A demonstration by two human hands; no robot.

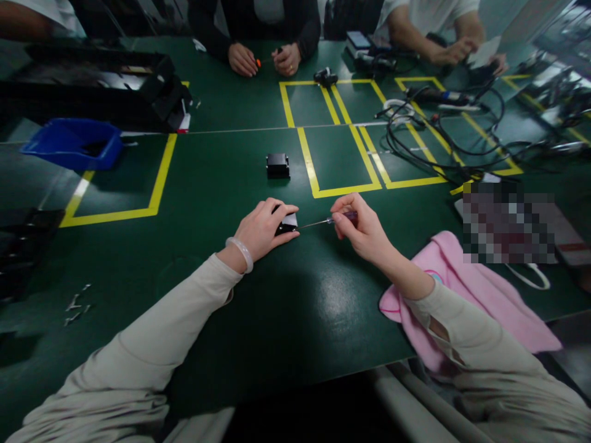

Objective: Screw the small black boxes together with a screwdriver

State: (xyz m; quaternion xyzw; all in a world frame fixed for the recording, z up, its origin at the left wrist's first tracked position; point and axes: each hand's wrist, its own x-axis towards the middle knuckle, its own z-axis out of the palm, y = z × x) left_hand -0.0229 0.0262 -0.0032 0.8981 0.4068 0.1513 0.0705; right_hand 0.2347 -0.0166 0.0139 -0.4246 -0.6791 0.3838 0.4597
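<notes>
My left hand (265, 229) is closed over a small black part with a pale face (288, 223), pressing it to the green table (286, 307). My right hand (360, 229) pinches a thin screwdriver (329, 221) by its purple handle. The metal tip points left and meets the part's right side. A second small black block (277, 165) sits alone on the table a little beyond my hands.
Several small screws (76, 303) lie at the left. A blue bin (74, 143) and black cases stand far left. Tangled cables (429, 135) cover the yellow-taped boxes at the right. A pink cloth (466, 295) lies by my right arm. Other people's hands work at the far edge.
</notes>
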